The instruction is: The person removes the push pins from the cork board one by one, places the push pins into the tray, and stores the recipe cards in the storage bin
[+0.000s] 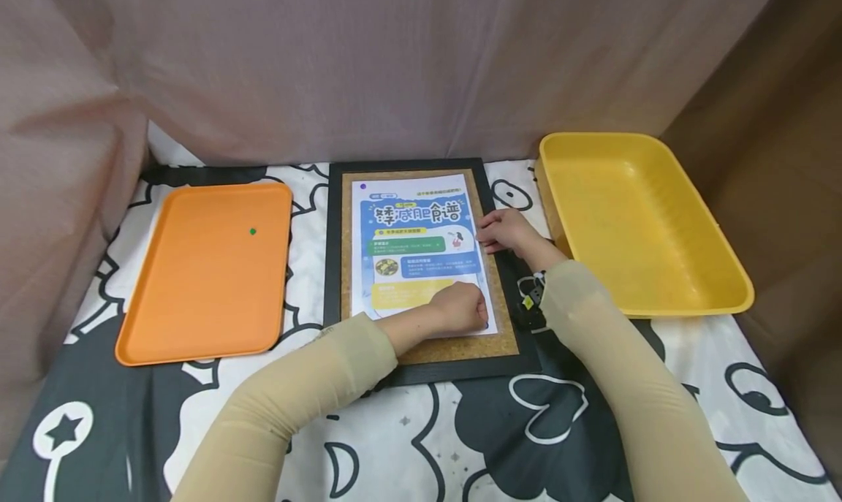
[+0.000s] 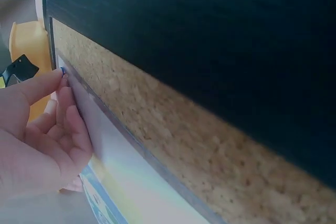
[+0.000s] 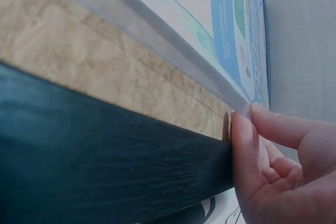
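Note:
A printed poster sheet (image 1: 421, 206) lies on a black-framed cork board (image 1: 414, 354). My left hand (image 1: 458, 308) is at the sheet's lower right corner. In the left wrist view, the thumb and forefinger of the left hand (image 2: 44, 124) pinch a small blue push pin (image 2: 63, 70) against that corner. My right hand (image 1: 511, 232) is at the sheet's right edge; in the right wrist view, the right hand (image 3: 283, 166) pinches this edge between thumb and forefinger. A purple push pin (image 1: 362, 186) sits in the sheet's top left corner.
An orange tray (image 1: 210, 290) with one green push pin (image 1: 253, 232) on it lies left of the board. To the right stands a deep yellow bin (image 1: 647, 224). A patterned black-and-white cloth (image 1: 388, 451) covers the table, and a brown curtain (image 1: 316, 63) hangs behind.

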### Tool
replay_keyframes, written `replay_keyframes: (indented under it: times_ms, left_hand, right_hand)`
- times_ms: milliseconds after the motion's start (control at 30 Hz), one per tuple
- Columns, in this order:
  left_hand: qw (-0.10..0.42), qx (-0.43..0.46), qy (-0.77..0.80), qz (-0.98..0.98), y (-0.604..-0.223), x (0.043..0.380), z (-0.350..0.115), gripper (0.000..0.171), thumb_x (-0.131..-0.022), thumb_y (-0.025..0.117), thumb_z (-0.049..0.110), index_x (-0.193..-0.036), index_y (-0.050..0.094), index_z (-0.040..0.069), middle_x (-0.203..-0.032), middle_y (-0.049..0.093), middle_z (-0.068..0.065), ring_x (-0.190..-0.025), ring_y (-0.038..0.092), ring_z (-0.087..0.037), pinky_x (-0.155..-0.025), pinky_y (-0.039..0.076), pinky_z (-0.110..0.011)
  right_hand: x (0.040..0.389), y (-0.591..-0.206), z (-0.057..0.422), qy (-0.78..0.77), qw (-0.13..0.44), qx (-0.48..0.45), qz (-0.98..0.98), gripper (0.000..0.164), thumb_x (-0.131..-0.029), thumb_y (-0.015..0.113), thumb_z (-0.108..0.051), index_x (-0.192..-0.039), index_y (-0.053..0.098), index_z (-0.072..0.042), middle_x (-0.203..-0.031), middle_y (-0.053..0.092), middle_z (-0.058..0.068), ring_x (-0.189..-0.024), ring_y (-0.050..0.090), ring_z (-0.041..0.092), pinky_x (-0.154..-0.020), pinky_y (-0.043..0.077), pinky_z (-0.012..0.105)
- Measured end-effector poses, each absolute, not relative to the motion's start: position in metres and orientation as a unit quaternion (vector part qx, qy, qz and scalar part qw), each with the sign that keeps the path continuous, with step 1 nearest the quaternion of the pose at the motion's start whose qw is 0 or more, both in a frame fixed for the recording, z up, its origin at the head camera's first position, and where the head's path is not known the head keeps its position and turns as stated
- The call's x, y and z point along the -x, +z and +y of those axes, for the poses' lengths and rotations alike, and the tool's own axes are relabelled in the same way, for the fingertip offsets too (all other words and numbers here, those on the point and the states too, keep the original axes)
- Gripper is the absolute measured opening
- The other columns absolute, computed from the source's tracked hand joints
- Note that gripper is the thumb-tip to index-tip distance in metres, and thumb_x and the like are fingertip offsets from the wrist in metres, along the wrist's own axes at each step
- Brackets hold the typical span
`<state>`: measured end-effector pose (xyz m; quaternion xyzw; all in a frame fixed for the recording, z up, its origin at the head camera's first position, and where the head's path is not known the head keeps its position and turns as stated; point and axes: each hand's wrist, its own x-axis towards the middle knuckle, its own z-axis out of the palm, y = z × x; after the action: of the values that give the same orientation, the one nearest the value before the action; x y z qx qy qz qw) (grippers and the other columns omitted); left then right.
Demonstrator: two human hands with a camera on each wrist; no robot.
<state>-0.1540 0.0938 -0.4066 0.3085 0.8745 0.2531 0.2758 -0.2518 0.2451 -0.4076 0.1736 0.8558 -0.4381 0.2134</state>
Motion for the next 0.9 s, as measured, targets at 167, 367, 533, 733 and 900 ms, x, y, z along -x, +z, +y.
replay_keyframes:
  times_ms: [167, 367, 533, 733, 900]
  left_hand:
    - [0.295, -0.294, 0.272, 0.868, -0.4066, 0.1539, 0.0926, 0.01, -0.085, 0.064, 0.018, -0.078, 0.068, 0.011, -0.072, 0.062, 0.003, -0.065, 0.054, -0.009, -0.057, 0.039, -0.017]
    - [0.308, -0.289, 0.283, 0.861, -0.4078, 0.1548, 0.0917, 0.012, -0.085, 0.064, 0.02, -0.078, 0.068, 0.012, -0.071, 0.061, 0.003, -0.066, 0.054, -0.009, -0.059, 0.039, -0.017]
    - [0.321, -0.293, 0.287, 0.854, -0.4072, 0.1565, 0.0915, 0.014, -0.087, 0.064, 0.021, -0.079, 0.069, 0.011, -0.071, 0.06, 0.003, -0.068, 0.053, -0.009, -0.061, 0.038, -0.017]
    - [0.343, -0.291, 0.321, 0.833, -0.4069, 0.1598, 0.0888, 0.014, -0.088, 0.063, 0.018, -0.081, 0.07, 0.008, -0.071, 0.061, 0.002, -0.067, 0.053, -0.009, -0.06, 0.039, -0.016]
    - [0.348, -0.288, 0.36, 0.816, -0.4081, 0.1624, 0.0851, 0.014, -0.088, 0.062, 0.015, -0.085, 0.071, 0.004, -0.067, 0.057, 0.002, -0.061, 0.049, -0.008, -0.056, 0.037, -0.016]
  right_hand:
    - [0.2518, -0.4079, 0.2456, -0.439, 0.212, -0.169, 0.856, 0.034, -0.091, 0.058, -0.009, -0.124, 0.052, 0.001, -0.103, 0.059, 0.015, -0.061, 0.06, 0.008, -0.06, 0.053, 0.019]
    - [0.2517, -0.4082, 0.2455, -0.439, 0.212, -0.17, 0.857, 0.034, -0.091, 0.058, -0.009, -0.123, 0.052, 0.001, -0.1, 0.059, 0.014, -0.061, 0.059, 0.008, -0.059, 0.053, 0.019]
    - [0.252, -0.4085, 0.2454, -0.438, 0.211, -0.168, 0.858, 0.035, -0.091, 0.058, -0.008, -0.124, 0.051, 0.001, -0.1, 0.059, 0.013, -0.062, 0.059, 0.008, -0.06, 0.053, 0.019]
    - [0.252, -0.4082, 0.2448, -0.436, 0.212, -0.172, 0.858, 0.034, -0.091, 0.058, -0.009, -0.123, 0.052, 0.0, -0.101, 0.059, 0.014, -0.062, 0.06, 0.008, -0.06, 0.053, 0.02]
    - [0.252, -0.4079, 0.2446, -0.44, 0.214, -0.171, 0.856, 0.034, -0.091, 0.058, -0.008, -0.123, 0.051, 0.001, -0.102, 0.059, 0.015, -0.06, 0.06, 0.008, -0.06, 0.053, 0.02]
